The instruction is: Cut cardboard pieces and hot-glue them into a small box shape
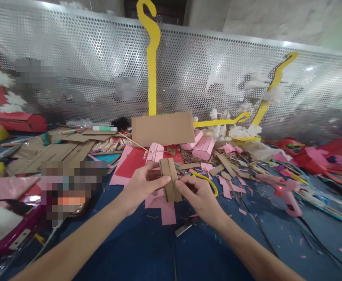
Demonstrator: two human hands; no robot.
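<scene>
Above a littered surface (143, 246), left hand (140, 181) and right hand (198, 195) pinch cardboard (170, 190) that a hard squeeze could buckle.

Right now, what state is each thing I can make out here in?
Cardboard piece: held, lengthwise lines showing; folded or layered, unclear
Left hand: gripping its left side
Right hand: pinching its right edge
Pink glue gun: lying down, red light lit
Tall yellow hook: upright
White-and-green tube: lying on its side
Perforated metal panel: standing upright
</scene>
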